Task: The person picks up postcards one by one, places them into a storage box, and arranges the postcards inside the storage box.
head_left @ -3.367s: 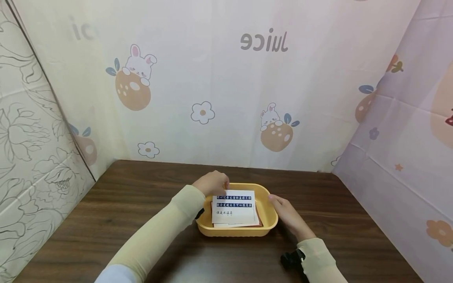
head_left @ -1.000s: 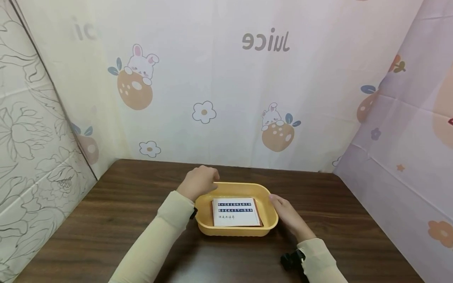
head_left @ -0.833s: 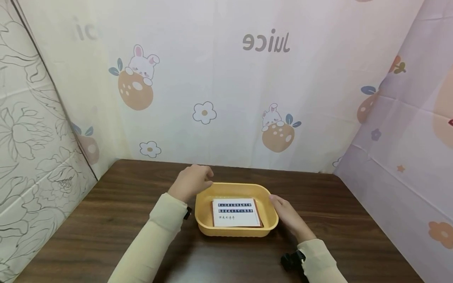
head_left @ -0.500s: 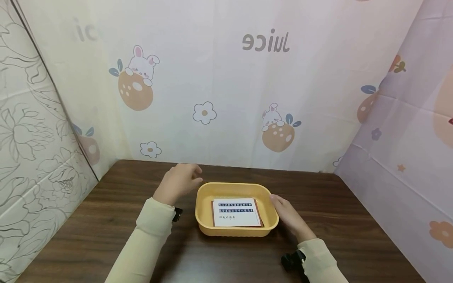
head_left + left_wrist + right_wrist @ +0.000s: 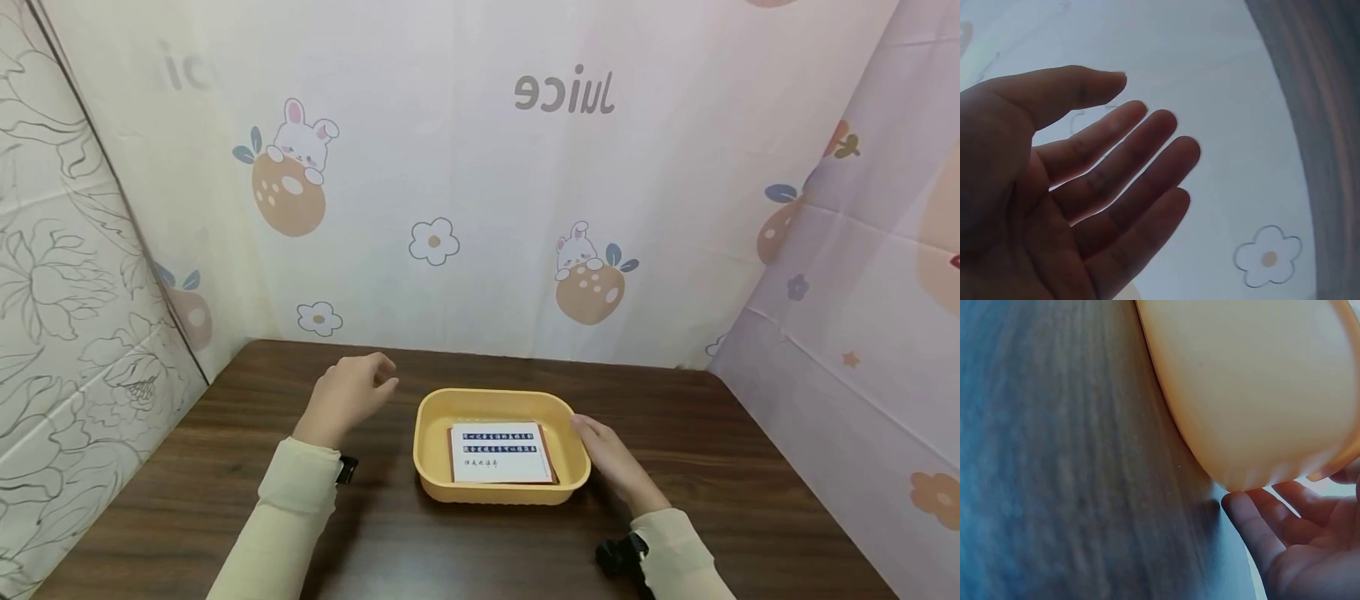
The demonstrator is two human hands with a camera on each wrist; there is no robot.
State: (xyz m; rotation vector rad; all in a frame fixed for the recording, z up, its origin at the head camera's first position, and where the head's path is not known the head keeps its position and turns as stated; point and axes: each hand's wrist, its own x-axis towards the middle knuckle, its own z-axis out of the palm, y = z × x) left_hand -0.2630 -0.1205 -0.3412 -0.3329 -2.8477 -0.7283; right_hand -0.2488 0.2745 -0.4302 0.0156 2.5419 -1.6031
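A yellow plastic basket stands on the table in the head view. Inside lies a small pile of cards, the top card white with printed characters, and reddish-brown edges showing beneath. To the left of the basket, my left hand is in the air and holds nothing. The left wrist view shows its fingers loosely bent and spread from the thumb. My right hand is at the basket's right end. In the right wrist view its fairly straight fingertips touch the outer wall, with the thumb near the rim.
The dark wooden table spreads around the basket. Behind it hangs a pale printed curtain with rabbits and flowers, and further curtains close in both sides. A black wrist camera sits by the right sleeve.
My left hand has let go of the white card, which now lies flatter on the pile. It has moved left, out of the basket. The right hand and the basket have stayed in place.
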